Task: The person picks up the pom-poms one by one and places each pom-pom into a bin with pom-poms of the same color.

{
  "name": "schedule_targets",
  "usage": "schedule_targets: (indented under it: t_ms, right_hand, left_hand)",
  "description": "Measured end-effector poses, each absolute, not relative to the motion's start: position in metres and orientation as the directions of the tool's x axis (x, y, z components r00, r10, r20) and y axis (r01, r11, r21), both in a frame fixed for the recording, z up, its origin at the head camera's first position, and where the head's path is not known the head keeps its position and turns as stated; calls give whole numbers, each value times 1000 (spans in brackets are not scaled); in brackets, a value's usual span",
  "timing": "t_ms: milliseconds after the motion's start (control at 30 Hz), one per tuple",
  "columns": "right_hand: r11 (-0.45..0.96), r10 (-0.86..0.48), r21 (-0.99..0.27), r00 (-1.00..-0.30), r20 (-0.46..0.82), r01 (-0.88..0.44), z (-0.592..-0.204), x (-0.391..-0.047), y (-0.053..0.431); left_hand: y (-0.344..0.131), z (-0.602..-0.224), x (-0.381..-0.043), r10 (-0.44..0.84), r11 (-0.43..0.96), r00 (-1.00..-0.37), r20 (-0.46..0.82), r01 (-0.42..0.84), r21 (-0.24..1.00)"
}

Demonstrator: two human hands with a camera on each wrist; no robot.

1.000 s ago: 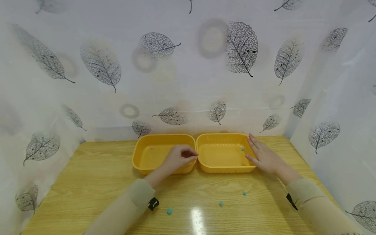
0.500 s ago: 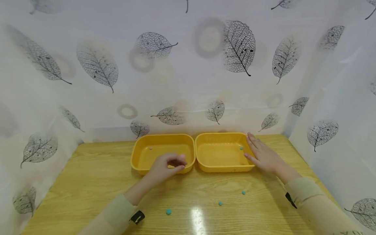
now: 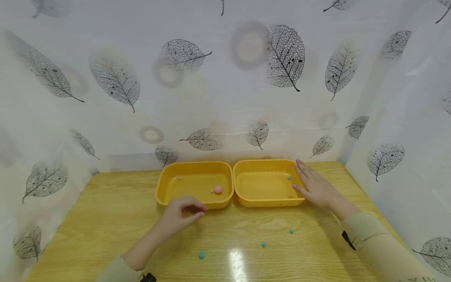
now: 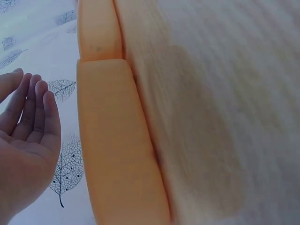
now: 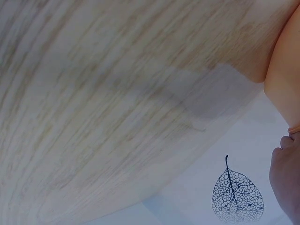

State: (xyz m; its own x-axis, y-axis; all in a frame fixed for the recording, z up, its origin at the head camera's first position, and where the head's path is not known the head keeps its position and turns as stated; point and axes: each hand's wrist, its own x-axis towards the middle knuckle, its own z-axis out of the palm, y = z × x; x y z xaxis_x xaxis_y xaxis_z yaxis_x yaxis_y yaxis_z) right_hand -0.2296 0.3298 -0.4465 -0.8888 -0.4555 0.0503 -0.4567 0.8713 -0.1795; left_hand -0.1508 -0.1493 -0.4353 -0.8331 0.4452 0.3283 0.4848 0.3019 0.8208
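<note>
My left hand (image 3: 183, 214) hovers just in front of the left yellow bin (image 3: 172, 166), fingers loosely bent and holding nothing. In the left wrist view this hand (image 4: 33, 126) shows its palm, with the thumb apart from the fingers. Inside that bin lie a larger pink ball (image 3: 218, 189), a tiny pink ball (image 3: 211, 191) beside it and another small pink ball (image 3: 180, 178) farther left. My right hand (image 3: 315, 188) rests on the right rim of the right yellow bin (image 3: 264, 203), fingers extended. A small teal ball (image 3: 289, 178) sits in this bin near the fingers.
On the wooden table (image 3: 105, 219) in front of the bins are three teal balls: one larger ball (image 3: 201, 255) at left, a small ball (image 3: 263, 244) in the middle and a small ball (image 3: 291, 231) at right. A leaf-patterned curtain (image 3: 218, 98) stands behind.
My left hand has left the gap between the bins, moved left and back toward me, and let go of the larger pink ball, now in the left bin. The right hand stays put.
</note>
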Motion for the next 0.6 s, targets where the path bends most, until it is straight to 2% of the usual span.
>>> schedule_targets:
  t_ms: [333, 600]
  right_hand:
    - [865, -465, -167, -881, 83, -473, -445, -229, 329]
    - [862, -468, -168, -878, 98, -478, -447, -229, 328]
  left_hand:
    - [-161, -454, -127, 481, 307, -843, 240, 418, 855]
    - [-170, -469, -122, 560, 288, -804, 200, 415, 863]
